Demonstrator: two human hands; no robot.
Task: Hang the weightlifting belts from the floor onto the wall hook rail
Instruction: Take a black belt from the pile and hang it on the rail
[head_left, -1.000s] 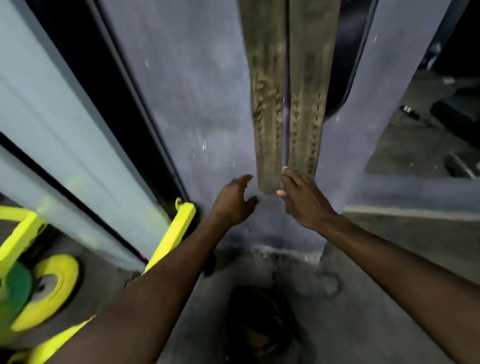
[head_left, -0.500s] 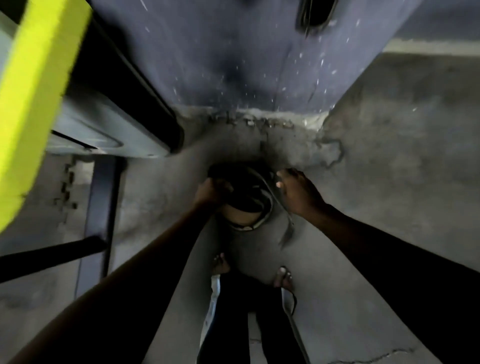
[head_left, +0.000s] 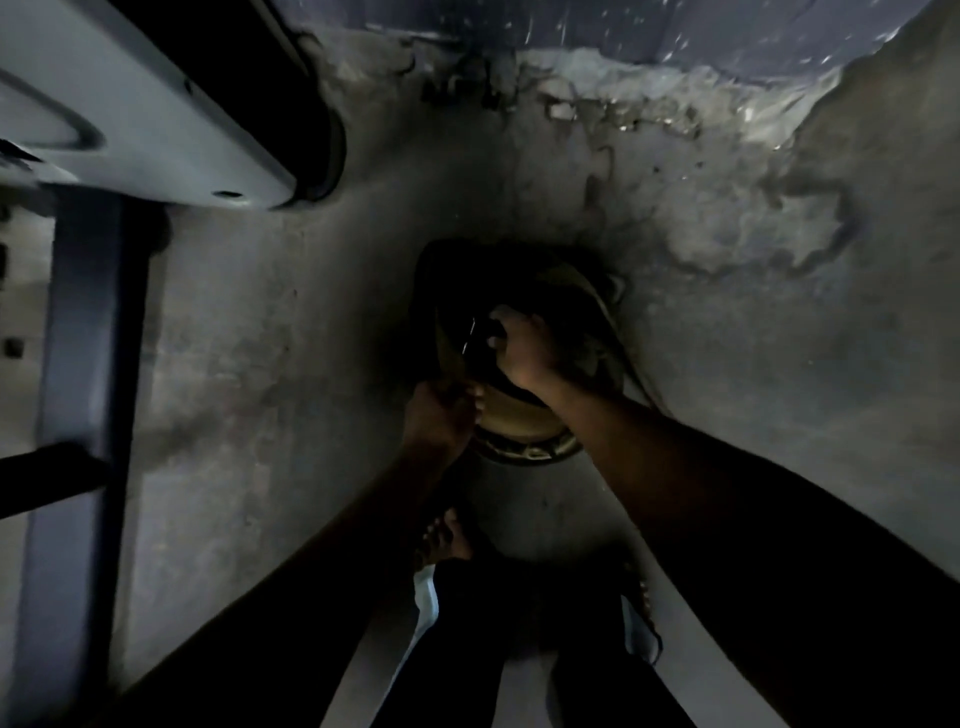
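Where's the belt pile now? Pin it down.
Head view, centre: the coiled weightlifting belts lie on the concrete floor under both hands, left hand and right hand, just ahead of the bare feet.

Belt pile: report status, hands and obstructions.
Both hands closed on belt pile: left hand near edge, right hand on top. Pile on floor. Nothing blocking.

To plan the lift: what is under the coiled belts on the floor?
Bare concrete floor surrounds the coiled belts; directly beneath them is covered. Both hands, left and right, rest on top.

No readable text, label, brand or number shows anywhere.
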